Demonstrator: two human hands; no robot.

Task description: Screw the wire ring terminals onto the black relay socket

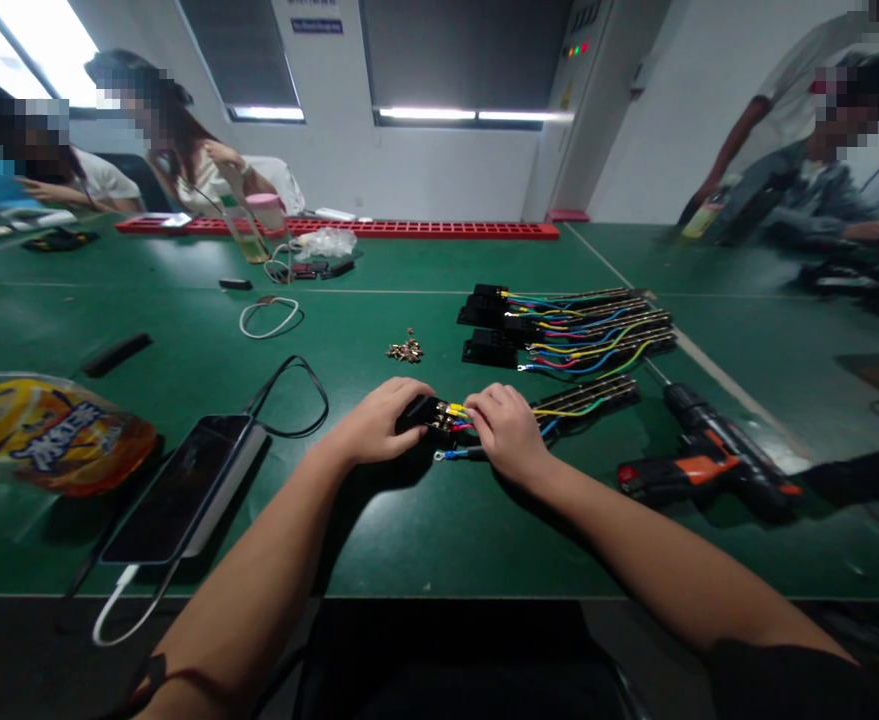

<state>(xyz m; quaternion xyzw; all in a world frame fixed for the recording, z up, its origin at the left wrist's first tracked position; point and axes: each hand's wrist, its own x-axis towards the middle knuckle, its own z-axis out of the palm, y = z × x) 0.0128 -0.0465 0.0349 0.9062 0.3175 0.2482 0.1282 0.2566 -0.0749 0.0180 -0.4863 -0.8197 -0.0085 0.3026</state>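
My left hand [388, 425] is closed around the left end of a black terminal block [418, 411] on the green table. Coloured wires with ring lugs run from the block to a black strip [596, 396] on the right. My right hand [508, 432] pinches the yellow and red wires [457, 412] close to the block's metal terminals. A loose blue ring lug [446, 456] lies just below the fingers. Beyond my hands sits a small pile of brass-coloured screws [406, 349]. Several similar wired black assemblies [493, 347] are laid out at the back right.
A cordless drill [716, 455] lies to my right. On the left are a phone [178, 490] on a white block with cables, and a yellow-orange snack bag [56, 435]. A red slotted rail [409, 230] crosses the far table. Other people sit and stand beyond.
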